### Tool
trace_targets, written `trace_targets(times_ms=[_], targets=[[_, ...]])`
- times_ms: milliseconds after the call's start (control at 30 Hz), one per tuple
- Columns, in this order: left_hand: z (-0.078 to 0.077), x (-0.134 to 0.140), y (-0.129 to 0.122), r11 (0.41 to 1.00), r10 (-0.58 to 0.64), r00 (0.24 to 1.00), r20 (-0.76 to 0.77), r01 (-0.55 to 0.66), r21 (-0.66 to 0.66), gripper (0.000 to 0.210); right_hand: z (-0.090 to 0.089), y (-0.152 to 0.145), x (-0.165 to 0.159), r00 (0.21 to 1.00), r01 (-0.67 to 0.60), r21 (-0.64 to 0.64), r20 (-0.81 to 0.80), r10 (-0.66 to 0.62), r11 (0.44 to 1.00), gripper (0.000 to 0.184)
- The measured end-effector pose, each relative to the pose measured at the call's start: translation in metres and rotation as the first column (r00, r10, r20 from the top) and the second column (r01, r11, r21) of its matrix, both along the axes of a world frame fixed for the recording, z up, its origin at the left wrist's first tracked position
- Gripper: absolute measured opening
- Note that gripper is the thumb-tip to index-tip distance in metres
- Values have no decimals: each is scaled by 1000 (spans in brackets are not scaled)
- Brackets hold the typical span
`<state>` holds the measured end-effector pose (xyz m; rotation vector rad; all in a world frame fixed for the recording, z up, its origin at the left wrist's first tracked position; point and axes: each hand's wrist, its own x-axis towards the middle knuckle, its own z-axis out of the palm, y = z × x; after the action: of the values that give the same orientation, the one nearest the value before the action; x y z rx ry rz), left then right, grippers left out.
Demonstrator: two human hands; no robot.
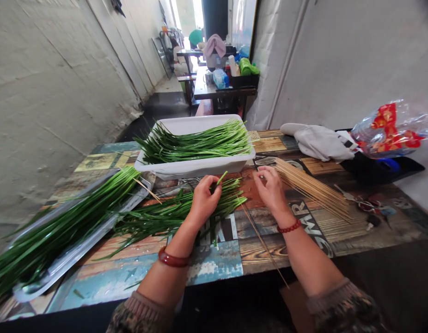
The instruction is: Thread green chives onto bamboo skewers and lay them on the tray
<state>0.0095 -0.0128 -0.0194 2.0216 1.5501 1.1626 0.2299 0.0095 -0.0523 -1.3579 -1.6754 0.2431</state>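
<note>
My left hand (206,196) is closed on a few garlic chives, with one pale green stalk end poking out above the thumb. Beneath it, a loose bunch of garlic chives (165,210) lies across the table. My right hand (270,187) is raised beside a fan of bamboo skewers (313,189), its fingertips drawn together; whatever is between them is too small to make out. A single bamboo skewer (262,238) rests between my forearms, reaching over the table's near edge. At the left, more chives (85,217) fill a clear tray (66,263), with skewers showing at their cut ends.
Behind my hands stands a white tub (200,172) of loose chives. A light cap (318,138), a plastic bag with red print (390,129) and some keys (373,219) lie at the right. Farther back is another table (203,88) with bottles and boxes. Walls flank both sides.
</note>
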Motion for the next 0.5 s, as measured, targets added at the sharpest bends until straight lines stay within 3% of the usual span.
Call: trace_targets(times_ms=[200,333,500], targets=[[-8,-1,3,1000,5,998,-67,-4,8,10,-7,-1,-20,978,-205,15,36,205,979,21],[-11,-1,3,999,-11,996,-84,8,-33,10,-5,-3,-30,965,-247,-35,85,249,969,17],[-10,0,3,997,-25,994,-111,17,-69,8,-3,-3,-31,968,-206,-9,-148,202,979,12]])
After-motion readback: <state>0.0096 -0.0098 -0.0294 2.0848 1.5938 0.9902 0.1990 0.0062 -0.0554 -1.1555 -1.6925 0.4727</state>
